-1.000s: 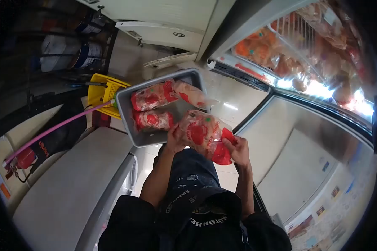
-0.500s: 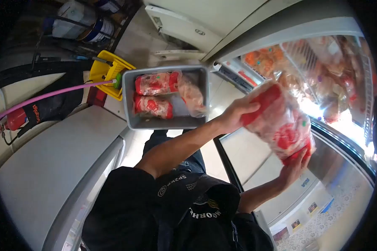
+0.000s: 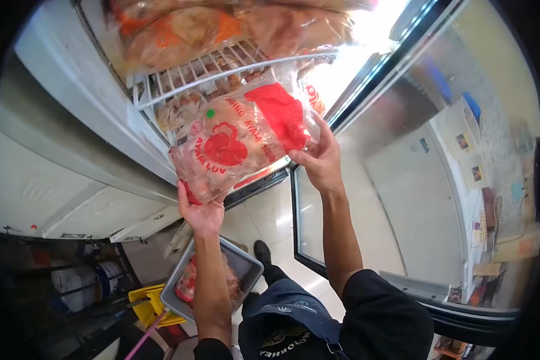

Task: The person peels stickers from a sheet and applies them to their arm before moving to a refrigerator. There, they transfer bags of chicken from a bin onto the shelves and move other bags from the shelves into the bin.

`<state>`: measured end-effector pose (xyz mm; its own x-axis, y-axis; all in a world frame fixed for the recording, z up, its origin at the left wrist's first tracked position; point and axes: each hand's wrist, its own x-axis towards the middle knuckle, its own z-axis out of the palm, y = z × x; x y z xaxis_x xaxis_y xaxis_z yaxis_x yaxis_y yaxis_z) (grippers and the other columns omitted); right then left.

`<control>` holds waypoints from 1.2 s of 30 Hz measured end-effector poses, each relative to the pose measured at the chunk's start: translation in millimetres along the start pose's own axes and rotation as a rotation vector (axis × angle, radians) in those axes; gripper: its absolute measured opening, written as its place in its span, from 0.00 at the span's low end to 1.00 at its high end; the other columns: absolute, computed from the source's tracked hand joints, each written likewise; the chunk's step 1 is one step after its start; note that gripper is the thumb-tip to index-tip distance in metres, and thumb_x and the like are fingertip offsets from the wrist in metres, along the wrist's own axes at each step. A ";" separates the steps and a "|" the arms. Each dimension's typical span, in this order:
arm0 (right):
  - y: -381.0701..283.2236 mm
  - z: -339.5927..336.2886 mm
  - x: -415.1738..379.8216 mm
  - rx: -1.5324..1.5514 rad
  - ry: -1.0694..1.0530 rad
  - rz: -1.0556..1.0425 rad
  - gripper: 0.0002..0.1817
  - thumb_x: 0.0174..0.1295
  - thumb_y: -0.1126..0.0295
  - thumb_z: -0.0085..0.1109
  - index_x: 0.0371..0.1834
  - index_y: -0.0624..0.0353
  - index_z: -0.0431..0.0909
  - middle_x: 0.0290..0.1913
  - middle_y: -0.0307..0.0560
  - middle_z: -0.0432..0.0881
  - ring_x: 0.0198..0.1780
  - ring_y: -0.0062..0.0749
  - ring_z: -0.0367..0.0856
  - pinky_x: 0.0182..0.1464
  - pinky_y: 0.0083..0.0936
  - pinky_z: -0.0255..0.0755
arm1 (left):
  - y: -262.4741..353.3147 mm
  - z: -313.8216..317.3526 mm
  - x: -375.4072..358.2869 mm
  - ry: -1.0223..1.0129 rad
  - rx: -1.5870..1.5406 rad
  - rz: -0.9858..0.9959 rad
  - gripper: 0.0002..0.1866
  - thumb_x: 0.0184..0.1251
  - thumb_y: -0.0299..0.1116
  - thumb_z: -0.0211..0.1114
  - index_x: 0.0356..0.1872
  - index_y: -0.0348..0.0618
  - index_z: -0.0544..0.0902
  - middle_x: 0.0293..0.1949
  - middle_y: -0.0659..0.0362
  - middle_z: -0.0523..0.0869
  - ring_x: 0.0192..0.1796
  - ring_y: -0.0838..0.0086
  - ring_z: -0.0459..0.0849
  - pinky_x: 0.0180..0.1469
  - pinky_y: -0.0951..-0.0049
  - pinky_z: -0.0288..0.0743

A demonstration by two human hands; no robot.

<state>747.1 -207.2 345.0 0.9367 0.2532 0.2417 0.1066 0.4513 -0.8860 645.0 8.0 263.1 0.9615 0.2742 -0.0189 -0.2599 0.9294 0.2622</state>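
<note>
A clear plastic bag of chicken (image 3: 225,144) with red print and a green dot is held up at the open refrigerator. My left hand (image 3: 203,211) is closed on its lower left end, partly underneath it. At the right end, my right hand (image 3: 321,157) grips the red band of the bag. Just behind the bag is a white wire shelf (image 3: 198,83), with more bagged meat (image 3: 189,33) above and below it. Below my left forearm, which covers part of it, a grey tub (image 3: 255,273) holds similar red-printed bags (image 3: 186,281).
The glass refrigerator door (image 3: 366,210) stands swung out on the right. White cabinet doors (image 3: 72,204) run along the left. A yellow basket (image 3: 153,303) and a pink pole (image 3: 145,336) are beside the tub.
I have turned from the tub toward the refrigerator. The bag has moved up to the front of the wire shelf, still in both hands, its printed side now facing me.
</note>
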 end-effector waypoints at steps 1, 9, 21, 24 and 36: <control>0.0 -0.1 3.4 -0.055 0.015 -0.021 0.53 0.42 0.82 0.73 0.71 0.67 0.47 0.63 0.57 0.67 0.61 0.42 0.71 0.60 0.33 0.72 | 0.0 6.1 4.7 0.031 0.053 -0.013 0.28 0.71 0.51 0.48 0.67 0.51 0.63 0.64 0.57 0.70 0.65 0.59 0.69 0.60 0.48 0.70; 65.4 8.0 129.6 -0.555 -0.026 -0.463 0.44 0.48 0.67 0.74 0.67 0.63 0.58 0.62 0.57 0.68 0.58 0.40 0.75 0.59 0.36 0.72 | 15.9 67.4 133.8 -0.069 0.344 0.259 0.21 0.70 0.43 0.51 0.57 0.42 0.72 0.53 0.53 0.79 0.58 0.61 0.75 0.62 0.54 0.68; 149.9 2.9 213.0 -1.982 -0.269 -0.715 0.19 0.57 0.64 0.63 0.50 0.61 0.76 0.41 0.43 0.84 0.43 0.27 0.81 0.44 0.26 0.75 | 80.4 -3.4 -43.2 -0.208 -0.428 0.526 0.35 0.59 0.57 0.57 0.62 0.44 0.69 0.65 0.49 0.66 0.66 0.55 0.64 0.70 0.51 0.49; 158.5 6.7 204.7 -2.020 -0.251 -0.666 0.19 0.56 0.65 0.64 0.48 0.61 0.76 0.41 0.44 0.83 0.43 0.30 0.81 0.44 0.28 0.75 | 133.7 -28.3 -122.1 -0.288 -0.673 0.812 0.13 0.58 0.30 0.59 0.46 0.50 0.76 0.36 0.65 0.77 0.34 0.73 0.76 0.43 0.71 0.72; 206.9 61.7 -89.4 -1.313 -0.266 -0.849 0.14 0.53 0.72 0.65 0.43 0.60 0.77 0.38 0.46 0.82 0.38 0.37 0.81 0.41 0.31 0.74 | 198.1 -16.4 -353.8 -0.412 0.349 1.011 0.18 0.62 0.42 0.64 0.51 0.48 0.78 0.28 0.60 0.79 0.23 0.79 0.72 0.22 0.80 0.65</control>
<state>664.9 -83.7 164.5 0.3896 0.5232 0.7579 0.8804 -0.4532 -0.1397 251.8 99.1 305.9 0.2995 0.6954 0.6532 -0.9534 0.1927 0.2320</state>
